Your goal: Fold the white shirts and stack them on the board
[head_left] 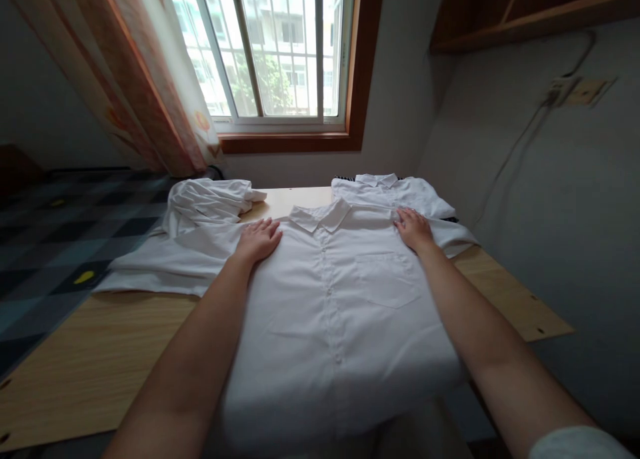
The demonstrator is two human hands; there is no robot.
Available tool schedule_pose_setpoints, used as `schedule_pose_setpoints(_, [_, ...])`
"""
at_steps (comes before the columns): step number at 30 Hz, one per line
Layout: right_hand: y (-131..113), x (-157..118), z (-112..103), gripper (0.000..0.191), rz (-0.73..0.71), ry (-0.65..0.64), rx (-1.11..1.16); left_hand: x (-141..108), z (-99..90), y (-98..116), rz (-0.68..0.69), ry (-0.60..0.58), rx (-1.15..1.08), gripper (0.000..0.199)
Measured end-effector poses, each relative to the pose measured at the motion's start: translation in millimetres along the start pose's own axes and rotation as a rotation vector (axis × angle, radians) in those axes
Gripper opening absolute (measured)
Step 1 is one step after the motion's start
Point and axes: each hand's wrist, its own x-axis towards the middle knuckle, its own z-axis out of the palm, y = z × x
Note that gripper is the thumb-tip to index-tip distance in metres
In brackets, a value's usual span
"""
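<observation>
1. The white shirt (300, 312) lies front up on the table (140, 325), its lower end apparently overhanging the near edge; that weight could drag it towards you.
2. Your left hand (259, 239) and right hand (414, 230) rest open on the shoulders; uneven pressure could crease the cloth.
3. The folded shirt (393, 193) sits just behind; a forward push could disturb it.

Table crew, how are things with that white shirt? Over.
Left grip, right grip: both open, resting on the white shirt. Shirt front up, collar at far end. Close beyond: bunched white cloth, another collared shirt.
</observation>
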Motion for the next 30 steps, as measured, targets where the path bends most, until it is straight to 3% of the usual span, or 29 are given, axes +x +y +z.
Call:
schedule_pose_setpoints(3, [1,3,-7,0.043,-0.017,0.077,0.035,2,0.8,0,-0.004,-0.034,0.006,0.062])
schedule_pose_setpoints(6, [2,9,-24,0.035,-0.067,0.238,0.126,4,1.1,0,-0.007,-0.040,0.017,0.062])
schedule_pose_setpoints(9, [-14,11,-44,0.033,-0.189,0.328,0.246,4,1.1,1,-0.014,-0.033,0.023,0.063])
schedule_pose_setpoints(11, [-38,3,-51,0.035,-0.318,0.238,0.337,5,1.0,2,-0.016,-0.032,0.016,0.063])
schedule_pose_setpoints(14, [-84,-21,-47,0.048,-0.476,-0.059,0.436,4,1.3,2,-0.016,-0.022,-0.004,0.063])
schedule_pose_setpoints(17, [-120,-44,-36,0.059,-0.409,-0.333,0.318,4,1.5,1,-0.012,-0.009,-0.010,0.063])
schedule_pose_setpoints(19, [-129,-51,-30,0.060,-0.355,-0.414,0.234,3,1.3,1,-0.011,0.003,-0.008,0.062])
schedule_pose_setpoints(23, [-118,-44,-30,0.053,-0.332,-0.416,0.216,0,-0.2,2,-0.007,0.033,-0.018,0.060])
schedule_pose_setpoints(30, [-97,-31,-30,0.041,-0.377,-0.293,0.226,-3,-2.7,3,-0.010,0.080,-0.020,0.056])
